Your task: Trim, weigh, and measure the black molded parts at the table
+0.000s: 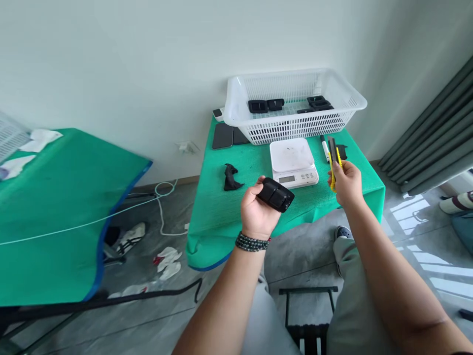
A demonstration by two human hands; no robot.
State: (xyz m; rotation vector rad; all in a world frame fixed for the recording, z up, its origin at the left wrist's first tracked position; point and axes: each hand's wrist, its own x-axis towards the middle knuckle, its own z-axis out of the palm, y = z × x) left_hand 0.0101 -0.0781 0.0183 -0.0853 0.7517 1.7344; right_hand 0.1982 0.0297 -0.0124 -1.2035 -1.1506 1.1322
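Supporting black molded part [275, 195] in left hand [257, 213], near digital scale [290, 152] | right hand [348, 183] gripping yellow snap-off knife [334, 154] | advisable: steady part firmly, keep cutting edge clear of left hand

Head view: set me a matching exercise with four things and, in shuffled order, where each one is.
Things:
1. yellow utility knife
2. white scale
3. black part
4. white basket

Places:
A. held in the left hand
B. at the far side of the green-covered table, by the wall
C. held in the right hand
D. on the green cover, nearer the person than the basket

Pairs: 1-C, 2-D, 3-A, 4-B
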